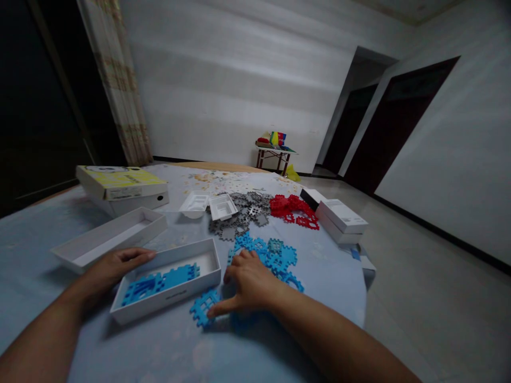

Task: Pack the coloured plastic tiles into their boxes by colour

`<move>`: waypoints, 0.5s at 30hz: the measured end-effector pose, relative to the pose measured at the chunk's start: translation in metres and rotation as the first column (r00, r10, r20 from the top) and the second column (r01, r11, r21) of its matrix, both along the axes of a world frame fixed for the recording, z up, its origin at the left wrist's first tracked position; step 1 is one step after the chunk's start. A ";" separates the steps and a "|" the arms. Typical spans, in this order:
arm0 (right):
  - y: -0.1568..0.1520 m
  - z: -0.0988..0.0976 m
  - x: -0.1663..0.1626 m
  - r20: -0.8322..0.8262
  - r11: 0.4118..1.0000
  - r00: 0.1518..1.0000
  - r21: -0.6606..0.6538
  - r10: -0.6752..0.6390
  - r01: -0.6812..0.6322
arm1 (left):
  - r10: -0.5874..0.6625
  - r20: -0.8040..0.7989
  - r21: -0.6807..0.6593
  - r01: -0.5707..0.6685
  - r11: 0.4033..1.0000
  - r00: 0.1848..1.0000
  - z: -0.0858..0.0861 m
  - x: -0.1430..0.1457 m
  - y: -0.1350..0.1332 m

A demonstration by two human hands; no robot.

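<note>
A white open box (167, 300) lies on the table in front of me, with several blue notched puzzle pieces (175, 277) inside. My left hand (117, 266) grips its left far corner, thumb along the rim and the other fingers partly hidden. To the box's right, my right hand (253, 284) reaches over loose blue pieces with thumb and fingers apart. Its thumb touches a blue square piece with a window-like grid (203, 307) beside the box. The fingertips are at the near edge of the blue pile (283, 258), and part of that pile is hidden by the hand.
Beyond lie grey pieces (255, 210), red pieces (293, 207) and two white plastic trays (223, 206). An empty white box part (107, 239) and a yellow-topped box (128, 183) stand left. White boxes (342, 218) sit near the table's right edge.
</note>
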State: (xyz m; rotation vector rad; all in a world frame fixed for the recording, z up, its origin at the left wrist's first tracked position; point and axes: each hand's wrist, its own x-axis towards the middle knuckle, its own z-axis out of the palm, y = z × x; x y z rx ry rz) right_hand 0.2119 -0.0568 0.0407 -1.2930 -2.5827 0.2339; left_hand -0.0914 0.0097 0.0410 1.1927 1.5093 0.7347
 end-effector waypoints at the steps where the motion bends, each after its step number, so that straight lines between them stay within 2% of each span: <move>1: -0.002 -0.001 -0.006 0.030 1.000 1.000 0.013 0.004 -0.005 | -0.002 0.010 0.001 0.002 1.000 1.000 0.000 0.000 0.000; 5: -0.006 -0.005 -0.024 0.095 0.999 0.995 0.051 0.012 -0.016 | -0.017 0.005 0.011 0.017 1.000 1.000 -0.003 -0.004 0.002; 8: -0.002 -0.002 -0.020 0.112 1.000 0.994 0.026 -0.011 0.008 | -0.005 -0.051 0.049 0.008 0.999 0.999 -0.005 -0.010 0.006; 12: 0.010 0.015 0.020 0.026 0.992 0.994 -0.071 -0.105 0.106 | 0.040 -0.113 0.102 -0.029 0.994 0.993 -0.010 -0.018 0.013; 15: 0.022 0.025 0.064 -0.109 0.974 0.969 -0.061 -0.223 0.217 | 0.040 -0.103 0.110 -0.029 0.994 0.994 -0.016 -0.021 0.016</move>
